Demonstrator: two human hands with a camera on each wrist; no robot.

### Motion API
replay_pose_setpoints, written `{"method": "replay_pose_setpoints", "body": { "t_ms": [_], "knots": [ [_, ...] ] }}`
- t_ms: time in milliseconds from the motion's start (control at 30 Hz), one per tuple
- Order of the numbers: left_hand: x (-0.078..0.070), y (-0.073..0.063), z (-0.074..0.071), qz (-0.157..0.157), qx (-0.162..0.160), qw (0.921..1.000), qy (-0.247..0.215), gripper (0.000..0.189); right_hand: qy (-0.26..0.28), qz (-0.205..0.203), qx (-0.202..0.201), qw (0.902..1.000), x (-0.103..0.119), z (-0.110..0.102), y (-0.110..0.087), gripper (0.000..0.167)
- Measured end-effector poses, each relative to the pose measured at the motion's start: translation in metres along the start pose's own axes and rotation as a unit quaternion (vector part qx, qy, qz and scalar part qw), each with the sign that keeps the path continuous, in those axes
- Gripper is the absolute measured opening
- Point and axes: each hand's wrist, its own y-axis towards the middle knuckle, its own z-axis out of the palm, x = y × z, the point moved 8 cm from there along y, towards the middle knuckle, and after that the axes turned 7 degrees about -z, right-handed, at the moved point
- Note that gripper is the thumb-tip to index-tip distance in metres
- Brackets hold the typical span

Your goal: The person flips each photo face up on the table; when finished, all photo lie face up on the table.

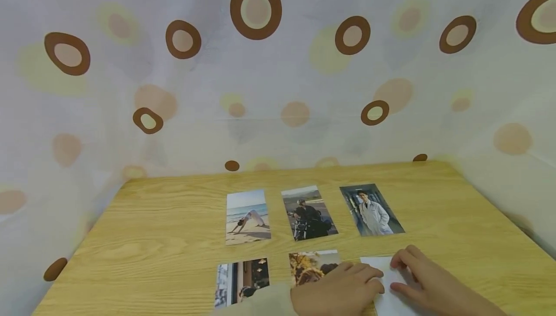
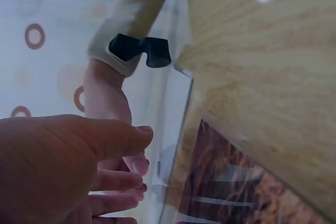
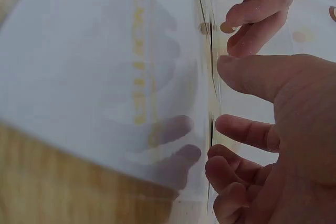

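Note:
A white card (image 1: 388, 306) with faint yellow lettering, plain in the right wrist view as the card's white face (image 3: 79, 66), lies on the table at front right. My right hand (image 1: 427, 282) is over its right part, thumb and fingers spread apart with the tips at the surface. From the left, my left hand (image 1: 339, 287) reaches over, its outstretched fingertips at the card's left edge. Under that forearm and hand, two photo prints are partly hidden: a street-like scene (image 1: 234, 282) and an autumn-leaf one (image 1: 304, 263).
Three photo prints form a row farther back: a beach stretch (image 1: 247, 217), a motorcycle rider (image 1: 308, 212) and a person in a white coat (image 1: 372, 210). They lie on a wood-grain table (image 1: 152, 239). A dotted white cloth (image 1: 278, 79) hangs behind and at both sides.

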Motion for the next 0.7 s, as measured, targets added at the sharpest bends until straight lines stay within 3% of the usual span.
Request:
{"method": "replay_pose_setpoints", "body": {
  "t_ms": [233, 333, 500, 700],
  "knots": [
    [0.001, 0.008, 0.0, -0.023, 0.022, 0.9994, 0.014, 0.052, -0.098, 0.003, -0.014, 0.9951, -0.004, -0.004, -0.008, 0.066],
    [0.002, 0.011, 0.001, -0.031, 0.028, 0.999, 0.012, 0.052, -0.099, 0.014, 0.008, 0.9949, -0.005, -0.003, -0.007, 0.077],
    [0.002, 0.014, -0.002, -0.049, 0.037, 0.9981, 0.004, 0.047, -0.081, 0.084, 0.049, 0.992, -0.017, -0.003, -0.004, 0.088],
    [0.002, 0.013, -0.002, -0.053, 0.042, 0.9977, -0.005, 0.047, -0.089, 0.095, 0.037, 0.9908, -0.021, -0.007, 0.0, 0.095]
  ]
}}
